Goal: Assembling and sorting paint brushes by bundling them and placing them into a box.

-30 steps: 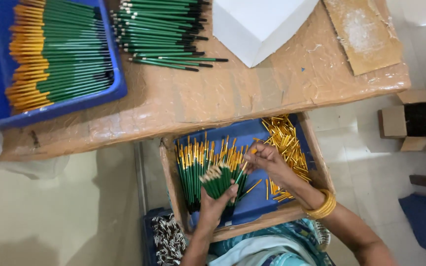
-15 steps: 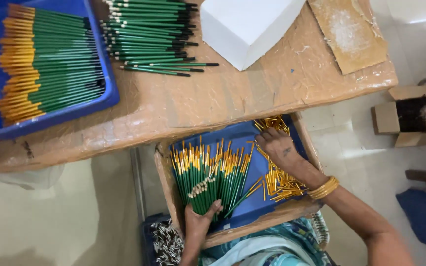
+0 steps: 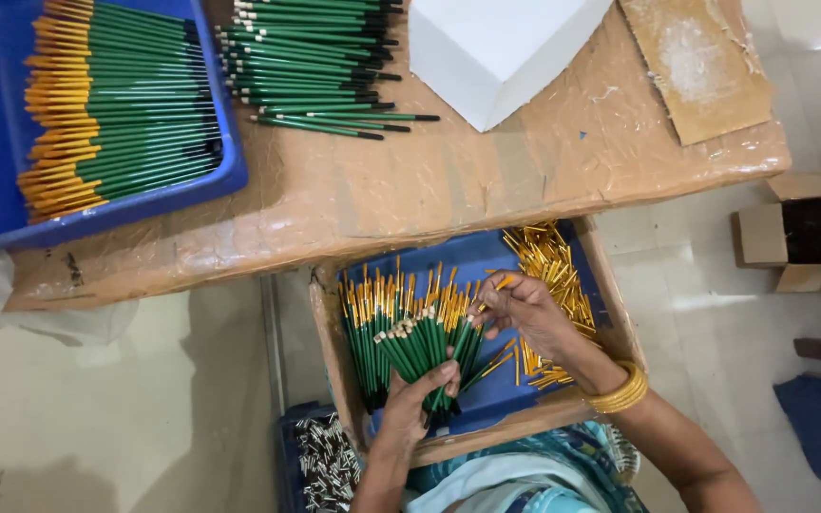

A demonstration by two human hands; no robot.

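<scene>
My left hand [image 3: 417, 399] grips a fanned bunch of green pencils with gold ends [image 3: 406, 332], held over a wooden tray with a blue lining [image 3: 486, 256] on my lap. My right hand [image 3: 525, 313] pinches a small gold cap [image 3: 504, 281] at the bunch's upper right edge, fingers closed on it. A heap of loose gold caps [image 3: 548, 261] lies in the tray's right part, beside my right wrist with its gold bangles [image 3: 620, 389].
A tape-wrapped table [image 3: 429, 190] lies ahead. On it sit a blue bin of green pencils [image 3: 116, 104], a loose stack of green pencils [image 3: 311, 57], a white box [image 3: 496, 47] and a brown board [image 3: 696, 66]. An open carton [image 3: 805, 233] stands on the floor at right.
My right hand went to the gold caps at the tray's right, then came back left to the bunch with a cap. My left hand has kept hold of the pencils.
</scene>
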